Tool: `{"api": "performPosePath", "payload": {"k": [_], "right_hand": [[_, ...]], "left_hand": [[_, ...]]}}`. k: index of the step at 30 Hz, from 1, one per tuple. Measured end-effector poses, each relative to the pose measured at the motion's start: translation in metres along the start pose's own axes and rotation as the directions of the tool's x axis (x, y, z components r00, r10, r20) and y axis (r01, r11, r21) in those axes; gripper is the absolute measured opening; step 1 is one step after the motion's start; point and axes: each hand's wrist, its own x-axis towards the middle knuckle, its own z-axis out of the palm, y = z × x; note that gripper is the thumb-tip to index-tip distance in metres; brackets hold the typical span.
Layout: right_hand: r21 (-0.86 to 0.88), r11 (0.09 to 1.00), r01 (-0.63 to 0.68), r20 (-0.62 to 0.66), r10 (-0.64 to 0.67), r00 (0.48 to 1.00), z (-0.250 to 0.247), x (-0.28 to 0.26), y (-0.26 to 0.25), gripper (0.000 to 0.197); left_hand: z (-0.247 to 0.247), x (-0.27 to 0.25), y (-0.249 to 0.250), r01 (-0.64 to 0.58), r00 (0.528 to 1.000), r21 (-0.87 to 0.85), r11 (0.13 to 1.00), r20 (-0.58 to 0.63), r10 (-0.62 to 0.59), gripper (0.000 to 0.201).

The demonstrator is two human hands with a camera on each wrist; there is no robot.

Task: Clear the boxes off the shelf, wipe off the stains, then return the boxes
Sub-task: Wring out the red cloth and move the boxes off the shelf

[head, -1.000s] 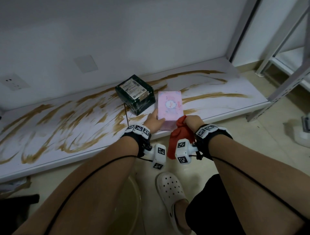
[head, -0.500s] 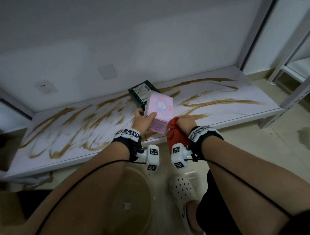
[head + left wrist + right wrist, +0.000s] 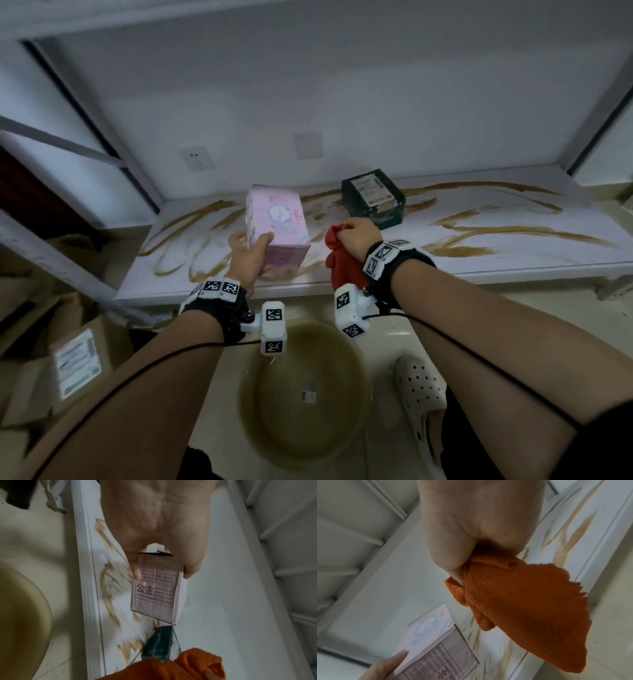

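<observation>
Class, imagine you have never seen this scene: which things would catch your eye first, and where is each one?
First the brown stains smeared in long streaks across the white shelf. Next the pink box, gripped by the left hand above the shelf's left part, and the orange cloth bunched in the right hand at the front edge. A dark green box sits behind.

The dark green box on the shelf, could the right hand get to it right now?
Probably yes for reach: the dark green box sits just beyond the right hand with nothing between. But that hand already holds the orange cloth, so a clean grip looks unlikely.
</observation>
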Motion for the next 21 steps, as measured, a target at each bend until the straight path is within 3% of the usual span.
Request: {"api": "performPosePath", "payload": {"k": [7,11,15,17,21], "right_hand": [[-0.165,0.980,0.108,0.067,-0.098,0.993,0.105,-0.037,-0.057,0.021],[-0.195,0.967,0.163,0.146,-0.136,0.980,0.170,-0.049,-0.069,0.023],[-0.204,0.951,0.234,0.229,-0.186,0.956,0.220,-0.065,-0.085,0.024],[-0.190,0.950,0.247,0.250,-0.197,0.948,0.239,-0.071,-0.092,0.023],[-0.204,0.940,0.275,0.283,-0.212,0.935,0.265,-0.078,-0.097,0.022]], "left_hand": [[-0.122,0.004,-0.009,0.022,0.979,-0.144,0.989,-0.197,-0.051,0.059],[-0.186,0.002,-0.025,0.061,0.940,-0.186,0.981,-0.321,-0.120,0.062],[-0.235,-0.007,-0.037,0.098,0.858,-0.336,0.937,-0.448,-0.251,0.074],[-0.254,-0.011,-0.040,0.072,0.804,-0.444,0.893,-0.504,-0.315,0.070],[-0.291,-0.016,-0.052,0.087,0.666,-0.433,0.897,-0.645,-0.376,0.069]]}}
